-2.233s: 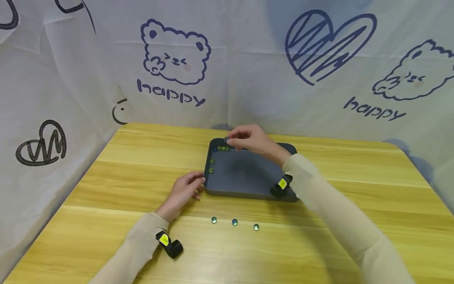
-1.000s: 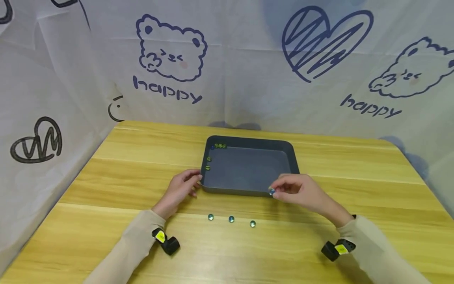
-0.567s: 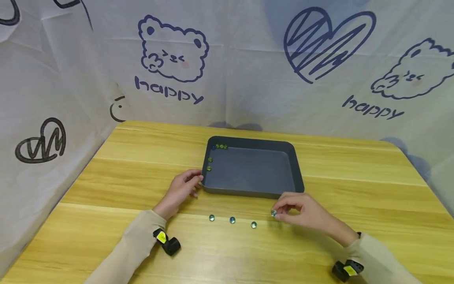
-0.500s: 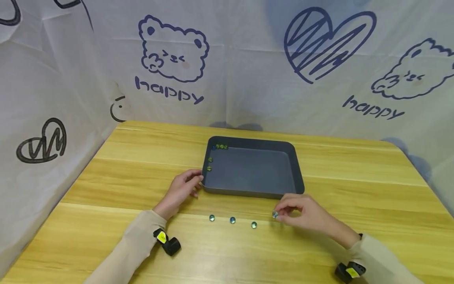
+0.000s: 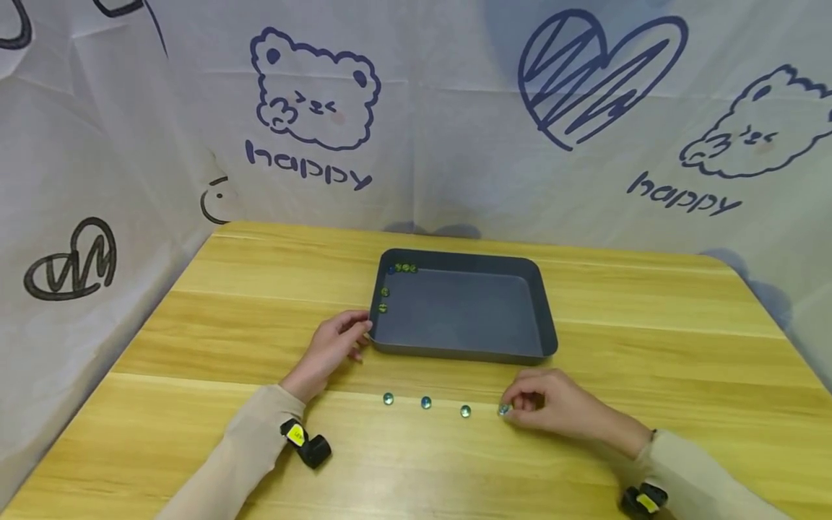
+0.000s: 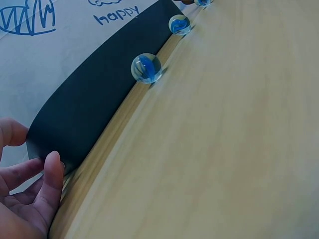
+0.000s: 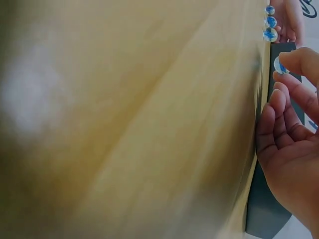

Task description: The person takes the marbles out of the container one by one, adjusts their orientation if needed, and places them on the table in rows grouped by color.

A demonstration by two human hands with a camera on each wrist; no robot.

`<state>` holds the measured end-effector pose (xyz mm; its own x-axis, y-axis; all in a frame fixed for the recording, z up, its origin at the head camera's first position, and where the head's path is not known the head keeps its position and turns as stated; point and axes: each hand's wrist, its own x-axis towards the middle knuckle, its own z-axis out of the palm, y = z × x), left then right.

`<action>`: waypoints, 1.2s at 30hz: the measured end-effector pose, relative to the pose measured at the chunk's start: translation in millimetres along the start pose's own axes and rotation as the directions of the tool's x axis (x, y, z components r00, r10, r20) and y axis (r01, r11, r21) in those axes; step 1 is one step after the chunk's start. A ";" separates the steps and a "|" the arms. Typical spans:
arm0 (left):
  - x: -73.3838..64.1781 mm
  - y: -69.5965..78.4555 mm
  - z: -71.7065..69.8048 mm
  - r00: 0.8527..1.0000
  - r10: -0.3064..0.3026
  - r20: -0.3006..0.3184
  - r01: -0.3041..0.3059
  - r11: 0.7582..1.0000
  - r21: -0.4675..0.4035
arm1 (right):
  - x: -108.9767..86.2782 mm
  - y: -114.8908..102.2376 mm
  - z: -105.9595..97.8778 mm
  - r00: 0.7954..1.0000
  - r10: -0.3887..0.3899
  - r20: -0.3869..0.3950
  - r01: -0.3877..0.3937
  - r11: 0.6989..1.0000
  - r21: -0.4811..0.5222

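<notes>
Between thumb and forefinger my right hand (image 5: 552,404) pinches a clear glass marble (image 7: 280,65) with a blue swirl, low over the table at the right end of a row. Three similar marbles form the rest of that row: the left marble (image 5: 388,399), the middle marble (image 5: 425,402) and the right marble (image 5: 465,411). Behind them lies a dark grey rectangular tray (image 5: 468,318). My left hand (image 5: 328,350) rests at the tray's near left corner, its fingers loosely bent and touching the side. Inside the tray, several yellow-green marbles (image 5: 385,292) and a blue marble (image 5: 391,270) lie along the left and back walls.
A wood-grain table (image 5: 214,347) carries everything. White cloth (image 5: 448,159) with bear and heart drawings hangs behind it and on the left. Small black cameras are strapped to both wrists, including the left wrist camera (image 5: 314,451).
My right hand has come from above the tray's back left corner, with a marble in its fingers, toward me and to the right, then down to the table. The left hand has stayed put.
</notes>
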<state>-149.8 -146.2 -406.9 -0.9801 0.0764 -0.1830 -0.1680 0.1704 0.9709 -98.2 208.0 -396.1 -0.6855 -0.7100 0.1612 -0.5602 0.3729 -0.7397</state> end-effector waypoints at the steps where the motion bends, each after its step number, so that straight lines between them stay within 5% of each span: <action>1: -0.3 -0.1 0.1 1.000 -0.002 -0.001 0.002 1.000 -0.001 | 0.1 0.6 0.2 1.000 0.009 0.004 -0.009 1.000 0.000; 36: 0.7 -2.0 -1.3 1.000 -0.006 0.006 0.006 1.000 0.007 | 3.6 6.5 -2.0 0.994 0.067 0.083 -0.065 0.998 -0.016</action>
<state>-150.3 -147.7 -408.8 -0.9785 0.0817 -0.1895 -0.1728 0.1777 0.9688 -105.2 209.1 -399.0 -0.6801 -0.7309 0.0566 -0.5214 0.4280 -0.7382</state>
